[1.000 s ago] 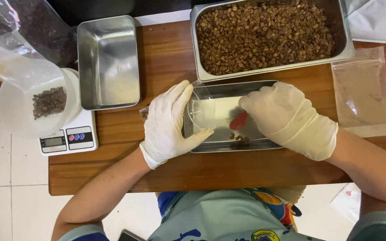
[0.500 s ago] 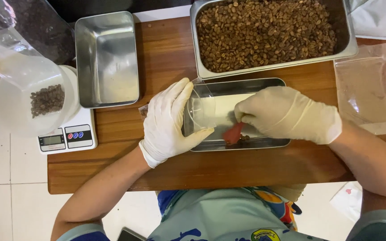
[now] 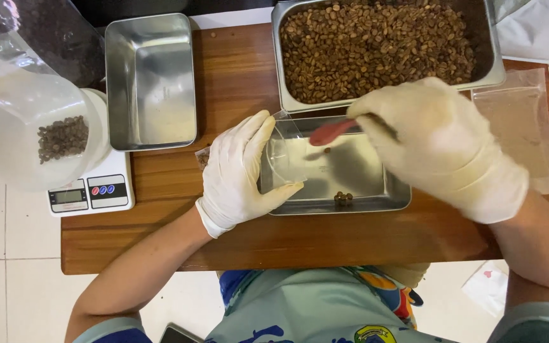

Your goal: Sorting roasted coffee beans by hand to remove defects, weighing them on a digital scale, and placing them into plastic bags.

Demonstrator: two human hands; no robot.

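Observation:
Both my hands wear white gloves. My left hand (image 3: 239,174) holds a small clear plastic bag (image 3: 285,155) open at the left end of a small steel tray (image 3: 376,197). My right hand (image 3: 443,143) grips a red spoon (image 3: 330,132), raised above that tray with its bowl pointing left toward the bag. One bean is falling under the spoon, and a few coffee beans (image 3: 343,199) lie at the tray's near edge. A large steel pan of coffee beans (image 3: 376,44) stands just behind.
An empty steel pan (image 3: 150,79) sits at the back left of the wooden table (image 3: 236,76). Left of it, a white bowl with some beans (image 3: 61,136) rests on a digital scale (image 3: 90,194). Clear plastic bags (image 3: 522,121) lie at the right.
My right hand has lifted up and back from the small tray, bringing the red spoon from the tray's near side up toward the bag's mouth. My left hand has kept its hold.

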